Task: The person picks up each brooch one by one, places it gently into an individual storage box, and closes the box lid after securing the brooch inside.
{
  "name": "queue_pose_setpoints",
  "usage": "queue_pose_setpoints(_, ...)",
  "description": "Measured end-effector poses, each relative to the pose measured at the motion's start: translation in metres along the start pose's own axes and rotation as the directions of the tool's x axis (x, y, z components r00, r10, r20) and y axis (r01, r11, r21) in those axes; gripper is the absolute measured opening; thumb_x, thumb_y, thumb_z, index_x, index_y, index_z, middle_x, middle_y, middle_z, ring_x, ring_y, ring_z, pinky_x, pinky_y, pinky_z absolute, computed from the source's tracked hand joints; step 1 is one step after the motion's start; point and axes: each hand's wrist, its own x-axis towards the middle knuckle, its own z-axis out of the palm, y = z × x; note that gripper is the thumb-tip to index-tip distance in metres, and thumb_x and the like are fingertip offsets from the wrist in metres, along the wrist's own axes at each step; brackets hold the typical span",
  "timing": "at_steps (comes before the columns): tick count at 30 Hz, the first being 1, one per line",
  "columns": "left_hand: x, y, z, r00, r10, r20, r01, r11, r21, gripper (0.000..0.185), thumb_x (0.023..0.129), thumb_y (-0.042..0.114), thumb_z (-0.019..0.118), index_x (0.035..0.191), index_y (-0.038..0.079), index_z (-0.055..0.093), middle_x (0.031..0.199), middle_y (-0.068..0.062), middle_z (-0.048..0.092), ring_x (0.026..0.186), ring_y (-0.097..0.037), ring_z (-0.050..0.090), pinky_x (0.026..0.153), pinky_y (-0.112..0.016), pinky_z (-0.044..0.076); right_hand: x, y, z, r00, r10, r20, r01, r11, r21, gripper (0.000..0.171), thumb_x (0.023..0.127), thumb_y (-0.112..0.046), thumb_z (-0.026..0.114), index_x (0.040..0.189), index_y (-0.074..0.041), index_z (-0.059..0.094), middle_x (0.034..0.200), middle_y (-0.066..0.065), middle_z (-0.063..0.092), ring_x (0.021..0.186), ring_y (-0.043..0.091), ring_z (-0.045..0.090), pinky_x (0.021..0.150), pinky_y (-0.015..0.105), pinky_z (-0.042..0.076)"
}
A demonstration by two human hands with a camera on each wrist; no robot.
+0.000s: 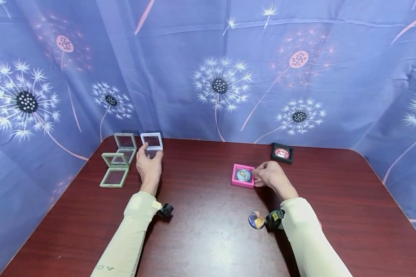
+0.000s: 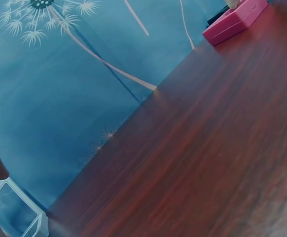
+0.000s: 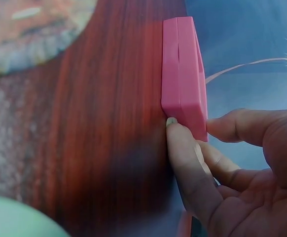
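At the table's back left, my left hand (image 1: 149, 167) is at a white display frame (image 1: 151, 141), its finger and thumb on either side. The frame stands folded open with one clear panel raised; my hand hides much of its lower part. My right hand (image 1: 271, 175) pinches the right edge of a shut pink display frame (image 1: 242, 186). A round picture disc (image 1: 244, 175) shows behind its clear front. In the right wrist view, the thumb (image 3: 232, 126) is on one face of the pink frame and fingertips touch its side.
Two pale green display frames (image 1: 113, 186) stand open at the left. A black frame (image 1: 275, 157) with a red round picture lies at the back right. Another picture disc (image 1: 257, 220) lies beside the right wrist camera (image 1: 274, 219). A blue dandelion-print curtain (image 1: 180, 77) hangs behind the table.
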Motion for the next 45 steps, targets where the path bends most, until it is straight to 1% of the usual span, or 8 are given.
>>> queue_pose_setpoints(4,0.003,-0.001,-0.003,1.0,-0.014,0.002,0.014,1.0,0.002,0.064,0.092,0.013,0.072,0.152,0.001,0.054,0.153,-0.02,0.051,0.141,-0.042,0.05,0.119,-0.044,0.041,0.002,-0.001,0.0,1.0,0.008,-0.002,-0.008,1.0,0.005,0.021,0.103,-0.001,0.061,0.114,0.017,0.061,0.093,0.02,0.067,0.067,0.016,0.073,0.067,0.034,0.066)
queue_pose_setpoints(10,0.01,-0.001,-0.006,1.0,-0.007,-0.017,0.007,1.0,-0.016,0.064,0.09,0.011,0.071,0.15,-0.002,0.054,0.152,-0.022,0.054,0.139,-0.038,0.053,0.117,-0.04,0.043,0.008,-0.002,0.0,1.0,0.016,0.0,-0.016,0.997,0.07,0.021,0.102,0.001,0.062,0.113,0.018,0.06,0.086,0.016,0.065,0.063,0.013,0.069,0.066,0.032,0.065)
queue_pose_setpoints(15,0.016,0.001,-0.006,1.0,0.003,-0.01,-0.003,0.999,-0.039,0.063,0.089,0.007,0.07,0.149,-0.004,0.055,0.151,-0.023,0.054,0.141,-0.036,0.052,0.119,-0.038,0.041,0.01,-0.003,-0.003,1.0,0.02,0.001,-0.02,0.998,0.056,0.022,0.102,0.001,0.062,0.115,0.019,0.061,0.087,0.017,0.065,0.064,0.014,0.071,0.065,0.032,0.065)
queue_pose_setpoints(22,0.025,0.003,-0.009,1.0,0.003,0.002,-0.003,0.999,0.048,0.062,0.091,0.01,0.07,0.149,-0.002,0.055,0.15,-0.022,0.054,0.14,-0.035,0.052,0.118,-0.036,0.041,0.014,-0.002,-0.004,0.999,0.041,-0.004,-0.041,0.998,0.053,0.022,0.103,0.0,0.062,0.116,0.017,0.061,0.091,0.017,0.066,0.064,0.014,0.073,0.067,0.032,0.065)
queue_pose_setpoints(29,0.03,0.003,-0.014,0.999,-0.005,0.034,0.003,0.998,0.07,0.065,0.095,0.011,0.068,0.155,-0.003,0.048,0.155,-0.024,0.049,0.143,-0.038,0.048,0.121,-0.037,0.038,0.018,-0.004,-0.005,0.999,0.039,-0.007,-0.038,0.998,0.049,0.024,0.103,0.0,0.062,0.119,0.019,0.063,0.09,0.016,0.068,0.063,0.014,0.072,0.067,0.032,0.065)
queue_pose_setpoints(33,0.033,0.003,-0.015,0.999,-0.008,0.044,0.004,0.997,0.079,0.065,0.095,0.01,0.067,0.156,-0.004,0.047,0.156,-0.026,0.048,0.143,-0.04,0.048,0.121,-0.039,0.039,0.02,-0.005,-0.008,0.999,0.041,-0.001,-0.041,0.998,0.045,0.025,0.103,0.0,0.061,0.12,0.018,0.062,0.094,0.017,0.067,0.064,0.013,0.072,0.068,0.032,0.065)
queue_pose_setpoints(39,0.038,0.0,-0.015,0.999,-0.014,0.043,0.009,0.993,0.121,0.066,0.095,0.01,0.069,0.155,-0.003,0.047,0.155,-0.025,0.049,0.141,-0.042,0.05,0.12,-0.041,0.04,0.022,-0.004,-0.01,0.999,0.047,0.008,-0.047,0.998,0.049,0.024,0.104,-0.001,0.059,0.121,0.016,0.06,0.1,0.02,0.066,0.069,0.013,0.071,0.072,0.033,0.065)
queue_pose_setpoints(45,0.042,-0.003,-0.016,0.999,-0.014,0.047,0.007,0.989,0.146,0.066,0.095,0.01,0.069,0.156,-0.003,0.046,0.156,-0.025,0.048,0.141,-0.042,0.049,0.12,-0.042,0.04,0.023,-0.004,-0.011,0.999,0.048,0.02,-0.049,0.997,0.058,0.025,0.105,-0.002,0.059,0.121,0.017,0.061,0.092,0.018,0.069,0.069,0.013,0.071,0.071,0.032,0.065)
